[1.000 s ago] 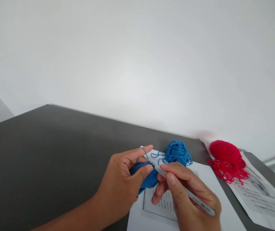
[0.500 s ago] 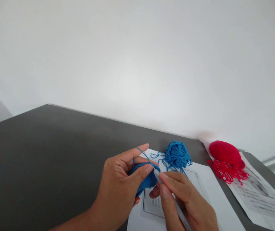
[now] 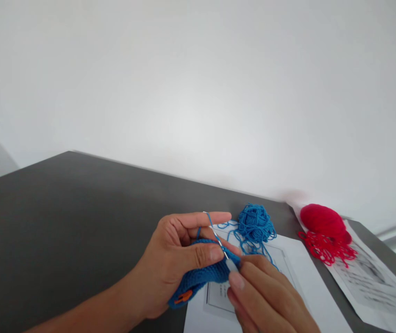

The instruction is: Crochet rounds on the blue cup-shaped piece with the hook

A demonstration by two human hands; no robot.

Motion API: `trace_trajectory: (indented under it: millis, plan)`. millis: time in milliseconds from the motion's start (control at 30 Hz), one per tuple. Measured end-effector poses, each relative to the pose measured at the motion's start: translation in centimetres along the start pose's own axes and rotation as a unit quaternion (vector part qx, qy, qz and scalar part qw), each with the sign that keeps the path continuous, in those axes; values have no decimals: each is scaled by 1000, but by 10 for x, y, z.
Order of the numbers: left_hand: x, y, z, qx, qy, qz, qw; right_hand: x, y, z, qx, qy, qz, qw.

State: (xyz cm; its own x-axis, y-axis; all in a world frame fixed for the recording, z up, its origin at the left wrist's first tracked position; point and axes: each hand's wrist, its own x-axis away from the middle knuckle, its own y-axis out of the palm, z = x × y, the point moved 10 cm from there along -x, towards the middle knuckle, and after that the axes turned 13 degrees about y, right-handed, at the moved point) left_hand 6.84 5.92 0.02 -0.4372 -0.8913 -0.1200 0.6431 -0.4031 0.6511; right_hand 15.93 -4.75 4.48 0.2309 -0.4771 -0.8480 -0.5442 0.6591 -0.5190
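My left hand [image 3: 173, 261] pinches a blue crocheted piece [image 3: 200, 276] between thumb and fingers, with a strand of blue yarn looped over its outstretched index finger. An orange marker [image 3: 183, 297] hangs at the piece's lower left end. My right hand [image 3: 269, 300] grips a crochet hook [image 3: 220, 245] by its pale handle; the metal tip points up past the left index finger and crosses the strand. The strand runs to a small blue yarn ball [image 3: 255, 224] just beyond both hands.
The hands work over a dark grey table [image 3: 62, 217] against a white wall. A printed sheet [image 3: 295, 273] lies under the blue ball. A red yarn ball [image 3: 323, 223] with loose loops sits on a second printed sheet [image 3: 374, 282] at the right.
My right hand drew back toward me and pushed the hook's tip up past the left index finger. The blue piece has stretched out flatter, and the orange marker has come into sight.
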Motion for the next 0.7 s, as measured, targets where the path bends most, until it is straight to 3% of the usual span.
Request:
trace_trajectory:
  millis: [100, 267, 433, 700]
  plan:
    - [-1, -5, 4, -24, 2, 7, 1000, -12, -8, 2, -33, 12, -3, 999]
    - [-3, -16, 6, -95, -7, 31, 995, -23, -3, 16, -146, 89, -75, 982]
    - [-5, -22, 6, -146, -19, 29, 989, -25, -2, 28, -194, 130, -102, 967]
    - [-7, -29, 5, -161, -27, 15, 986, -22, -9, 30, -177, 107, -98, 973]
